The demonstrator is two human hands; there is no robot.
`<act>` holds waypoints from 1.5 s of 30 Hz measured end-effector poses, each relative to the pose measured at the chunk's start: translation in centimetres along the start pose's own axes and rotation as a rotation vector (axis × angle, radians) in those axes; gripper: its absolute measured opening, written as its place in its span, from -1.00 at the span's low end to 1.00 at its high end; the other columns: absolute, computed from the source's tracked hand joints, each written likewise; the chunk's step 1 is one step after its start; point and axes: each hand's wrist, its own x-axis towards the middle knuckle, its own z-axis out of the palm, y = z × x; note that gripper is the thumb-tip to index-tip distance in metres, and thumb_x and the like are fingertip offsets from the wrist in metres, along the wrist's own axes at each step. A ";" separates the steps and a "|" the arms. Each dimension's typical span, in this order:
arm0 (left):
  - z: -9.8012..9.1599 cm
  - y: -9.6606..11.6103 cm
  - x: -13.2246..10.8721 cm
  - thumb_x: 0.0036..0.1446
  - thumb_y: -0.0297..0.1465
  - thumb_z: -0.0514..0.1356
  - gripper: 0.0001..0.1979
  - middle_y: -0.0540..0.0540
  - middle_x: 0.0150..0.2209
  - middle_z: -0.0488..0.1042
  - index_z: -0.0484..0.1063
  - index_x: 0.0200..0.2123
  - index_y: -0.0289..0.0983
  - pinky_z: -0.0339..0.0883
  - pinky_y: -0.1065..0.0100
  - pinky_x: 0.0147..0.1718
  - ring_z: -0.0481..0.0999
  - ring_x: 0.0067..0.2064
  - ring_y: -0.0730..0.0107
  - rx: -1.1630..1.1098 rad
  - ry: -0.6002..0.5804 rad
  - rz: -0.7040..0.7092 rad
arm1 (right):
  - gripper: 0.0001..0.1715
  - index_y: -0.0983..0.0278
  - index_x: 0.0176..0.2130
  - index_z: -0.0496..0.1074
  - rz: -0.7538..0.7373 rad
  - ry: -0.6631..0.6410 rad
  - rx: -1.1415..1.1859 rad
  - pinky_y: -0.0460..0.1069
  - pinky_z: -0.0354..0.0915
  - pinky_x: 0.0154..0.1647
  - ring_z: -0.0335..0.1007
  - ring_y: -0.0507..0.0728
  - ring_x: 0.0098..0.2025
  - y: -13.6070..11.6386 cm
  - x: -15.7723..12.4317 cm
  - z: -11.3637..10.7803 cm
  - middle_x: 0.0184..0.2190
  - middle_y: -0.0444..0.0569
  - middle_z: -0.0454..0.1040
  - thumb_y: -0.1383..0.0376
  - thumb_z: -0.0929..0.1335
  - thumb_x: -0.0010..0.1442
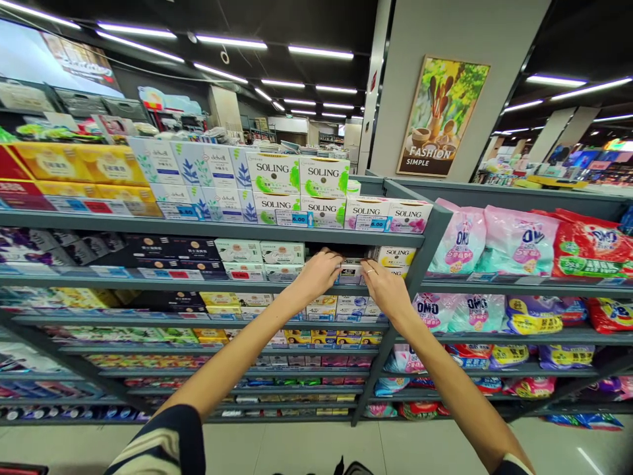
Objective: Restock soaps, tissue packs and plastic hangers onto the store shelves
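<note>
While both arms are stretched toward the second shelf (148, 284) from the top, a small box (351, 272) is flanked at its front by the two hands. Its left side is met by the curled fingers of the left hand (322, 270), and its right side by those of the right hand (387, 285), on which a ring (370, 271) is worn. Whether the box is gripped or only touched by either hand cannot be told. A dark gap is seen above it, bordered by pale green boxes (283, 253) on the left and yellow-and-white SOLING boxes (397, 256) on the right.
</note>
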 end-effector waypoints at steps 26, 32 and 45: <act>-4.4 0.8 -10.8 0.40 -0.33 0.18 -0.80 -0.09 -0.30 0.63 0.60 -0.15 -0.27 0.40 0.36 -0.37 0.48 -0.43 0.42 -0.126 0.499 -0.272 | -0.58 0.25 0.20 0.52 -0.019 0.188 0.278 0.05 0.52 -0.03 0.62 0.23 0.06 -1.3 0.4 -0.4 0.23 0.07 0.55 0.20 0.26 0.50; -2.3 -1.2 -9.8 0.40 -0.27 0.17 -0.71 -0.01 -0.54 0.59 0.66 -0.01 -0.21 0.24 0.37 -0.47 0.48 -0.55 0.37 -0.003 0.220 -0.361 | -0.65 0.24 -0.01 0.60 -0.046 0.077 0.220 -0.05 0.24 -0.43 0.55 0.09 -0.33 -4.5 2.2 0.8 -0.09 0.03 0.60 0.17 0.27 0.51; -1.3 -0.1 -6.6 0.49 -0.31 0.04 -0.65 -0.19 0.07 0.65 0.53 0.13 -0.25 0.46 0.35 -0.25 0.70 -0.13 0.24 0.086 0.200 -0.217 | -0.59 0.27 0.20 0.48 0.045 0.075 0.202 -0.02 0.36 -0.30 0.60 0.16 -0.12 -4.0 1.8 0.7 0.15 0.10 0.54 0.21 0.22 0.53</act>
